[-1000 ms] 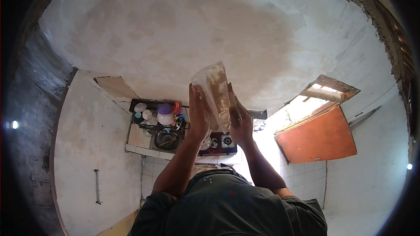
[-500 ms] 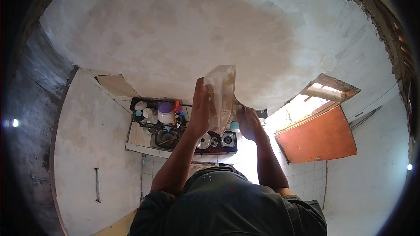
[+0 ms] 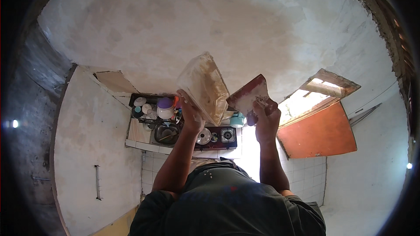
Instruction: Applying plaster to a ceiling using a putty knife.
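Note:
My left hand (image 3: 192,119) grips a translucent plastic tub (image 3: 202,88) from its left side. The tub is tilted, its open side toward the right, and pale paste is smeared along its inside. In my right hand (image 3: 267,123) is a dark red flat putty spreader (image 3: 247,94), its face partly coated with whitish paste. The spreader's left corner comes close to the tub's right rim; whether they touch I cannot tell. Both hands are raised in front of a patchy plastered wall (image 3: 197,26).
Below my hands runs a tiled counter (image 3: 164,153) with a black sink (image 3: 166,134), a gas stove (image 3: 217,138) and a purple-lidded white container (image 3: 165,108) among dishes. A turquoise container (image 3: 237,120) stands behind the stove. On the right, an orange shutter (image 3: 318,134) hangs by a bright window opening.
My right hand has moved right and up, bringing the spreader into plain view beside the tub. The tub has turned and tipped left, so that its inside now shows.

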Demonstrator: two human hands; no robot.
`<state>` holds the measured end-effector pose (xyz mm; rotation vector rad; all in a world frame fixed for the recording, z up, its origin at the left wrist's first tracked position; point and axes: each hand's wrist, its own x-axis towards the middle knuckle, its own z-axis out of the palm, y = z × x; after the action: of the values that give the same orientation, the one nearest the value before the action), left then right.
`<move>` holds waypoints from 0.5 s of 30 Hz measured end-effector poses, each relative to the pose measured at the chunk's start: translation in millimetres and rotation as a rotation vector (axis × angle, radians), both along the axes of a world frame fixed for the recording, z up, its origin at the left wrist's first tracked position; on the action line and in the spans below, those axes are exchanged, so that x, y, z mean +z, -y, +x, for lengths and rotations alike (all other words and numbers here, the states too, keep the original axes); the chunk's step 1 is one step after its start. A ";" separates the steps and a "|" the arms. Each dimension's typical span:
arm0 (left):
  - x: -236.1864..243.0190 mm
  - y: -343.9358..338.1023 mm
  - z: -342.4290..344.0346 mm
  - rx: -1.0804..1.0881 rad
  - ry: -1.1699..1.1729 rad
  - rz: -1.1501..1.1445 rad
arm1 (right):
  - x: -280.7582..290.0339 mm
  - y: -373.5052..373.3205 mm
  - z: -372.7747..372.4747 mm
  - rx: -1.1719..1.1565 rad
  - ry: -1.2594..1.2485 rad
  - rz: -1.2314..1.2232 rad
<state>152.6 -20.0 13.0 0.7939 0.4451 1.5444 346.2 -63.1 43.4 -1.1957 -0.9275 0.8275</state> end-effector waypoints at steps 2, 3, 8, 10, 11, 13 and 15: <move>-13.8 0.7 7.3 -0.028 0.012 0.010 | -3.7 -0.9 -6.6 -0.038 0.041 0.039; -22.1 1.1 10.9 0.003 -0.034 0.059 | -6.2 -2.2 -10.6 -0.038 0.040 0.039; -63.9 -0.6 32.1 0.022 0.038 0.097 | -16.2 -8.0 -18.3 -0.137 0.050 0.058; -52.5 5.9 37.5 -0.006 -0.223 0.084 | -14.4 -7.0 -18.0 -0.175 0.093 0.073; -50.7 8.0 37.3 -0.004 -0.224 0.085 | -11.9 -6.0 -18.6 -0.187 0.164 0.071; -47.9 11.8 37.1 0.136 -0.508 0.202 | -7.1 -5.6 -18.1 -0.198 0.233 0.069; -32.1 12.1 32.1 0.054 -0.534 0.245 | -3.1 -9.4 -13.8 -0.188 0.269 0.039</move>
<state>184.7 -32.0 -19.1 1.4066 0.6757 1.4420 332.4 -53.7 40.3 -1.3587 -1.0249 0.5038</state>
